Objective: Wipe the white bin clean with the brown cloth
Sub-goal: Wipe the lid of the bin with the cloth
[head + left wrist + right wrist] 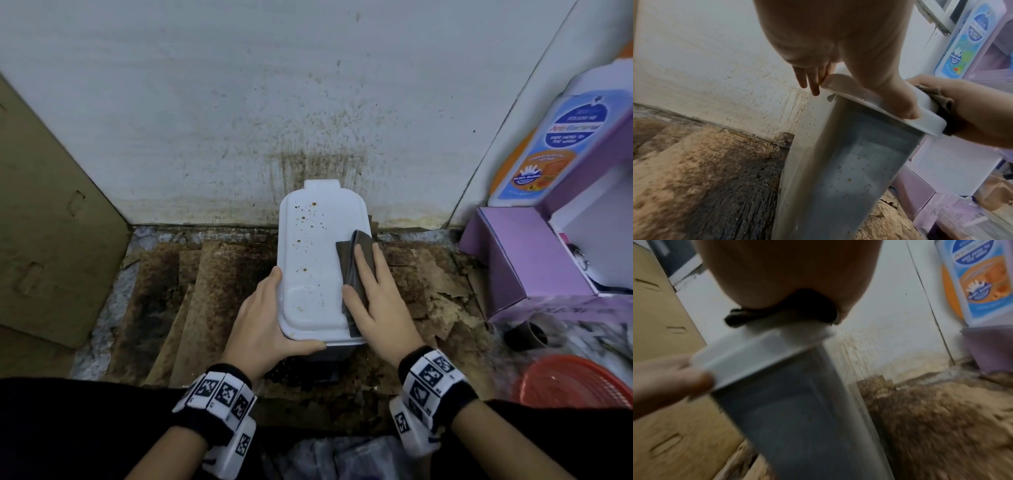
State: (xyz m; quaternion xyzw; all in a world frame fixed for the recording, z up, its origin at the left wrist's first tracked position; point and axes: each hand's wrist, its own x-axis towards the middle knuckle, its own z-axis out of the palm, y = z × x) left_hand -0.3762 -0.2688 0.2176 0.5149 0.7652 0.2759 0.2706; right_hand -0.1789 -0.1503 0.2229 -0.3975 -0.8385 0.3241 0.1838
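Head view: the bin stands upright on stained cardboard against the spattered wall, its lid closed and dotted with brown spots along the left half. The left hand holds the bin's near-left corner, fingers straight down the lid's left edge and thumb laid along the near edge; the left wrist view shows those fingers reaching past the lid rim and the thumb pressed on top. The right hand lies flat on the cloth, fingers straight and together, pressing it onto the right side of the lid. The cloth is folded, and its near end hangs over the lid's right edge. Right of the bin stand a purple box and a bottle; a brown cardboard sheet leans to the bin's left.
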